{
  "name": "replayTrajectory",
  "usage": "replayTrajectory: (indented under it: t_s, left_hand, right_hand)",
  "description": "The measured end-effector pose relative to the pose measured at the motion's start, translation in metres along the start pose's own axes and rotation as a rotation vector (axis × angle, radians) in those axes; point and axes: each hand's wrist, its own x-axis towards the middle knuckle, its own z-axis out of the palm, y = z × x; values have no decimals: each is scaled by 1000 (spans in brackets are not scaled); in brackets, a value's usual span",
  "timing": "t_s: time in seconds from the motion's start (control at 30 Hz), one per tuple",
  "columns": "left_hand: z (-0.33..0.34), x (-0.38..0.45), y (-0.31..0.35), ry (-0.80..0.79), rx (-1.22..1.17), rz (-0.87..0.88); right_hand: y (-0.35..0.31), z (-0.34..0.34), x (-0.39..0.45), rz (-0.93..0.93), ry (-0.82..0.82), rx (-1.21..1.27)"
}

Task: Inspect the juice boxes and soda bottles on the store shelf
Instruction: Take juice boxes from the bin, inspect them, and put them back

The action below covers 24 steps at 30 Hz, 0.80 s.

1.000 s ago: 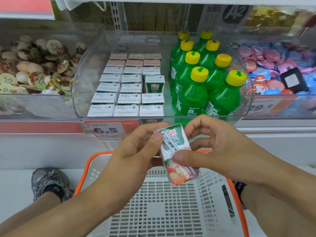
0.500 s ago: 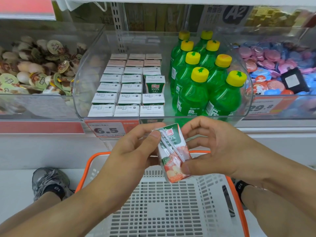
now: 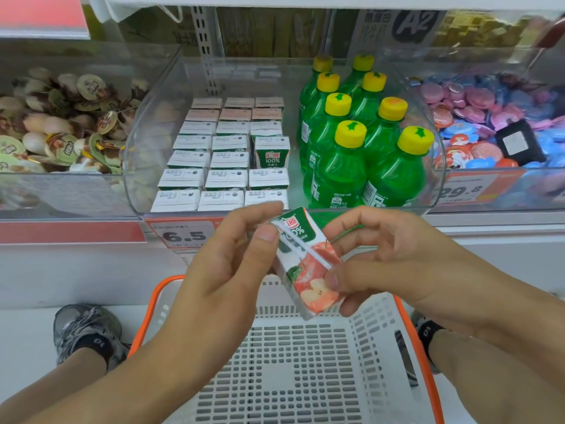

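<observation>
Both hands partly cover one juice box (image 3: pixel 305 264) held tilted above the white basket (image 3: pixel 293 362) — its lower back face is hidden. Left hand (image 3: pixel 226 270) pinches the top corner; right hand (image 3: pixel 382 258) grips the lower edge — before shelved soda bottles (image 3: pixel 351 166).

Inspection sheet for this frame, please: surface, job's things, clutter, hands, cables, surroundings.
Surface: clear shelf bin, price tag 6.5 below.
Job's things: held juice box, tilted, straw attached; boxed rows left in the bin; green soda bottles, yellow caps, right.
Clutter: dark packet on right bin's snacks.
Hands: left hand pinches box top; right hand has a grip on its lower end.
Cables: nothing seen.
Surroundings: orange-rimmed basket below; sneaker.
</observation>
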Motion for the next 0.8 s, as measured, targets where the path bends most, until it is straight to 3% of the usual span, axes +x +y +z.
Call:
replayTrajectory:
  t_s: [0.17, 0.27, 0.37, 0.57, 0.8]
  left_hand:
    - [-7, -8, 17, -232, 608, 474]
    - [-8, -4, 13, -222, 735, 601]
    - [-12, -1, 12, -189, 645, 499]
    - [-14, 1, 4, -189, 374, 205]
    - [-12, 5, 1, -232, 138, 145]
  right_hand:
    - [-3, -2, 1, 61, -34, 154]
    - [-3, 0, 4, 118, -80, 210]
    - [-5, 4, 4, 121, -97, 169]
    - [-2, 10, -1, -81, 52, -97]
    - [0, 1, 2, -81, 34, -27]
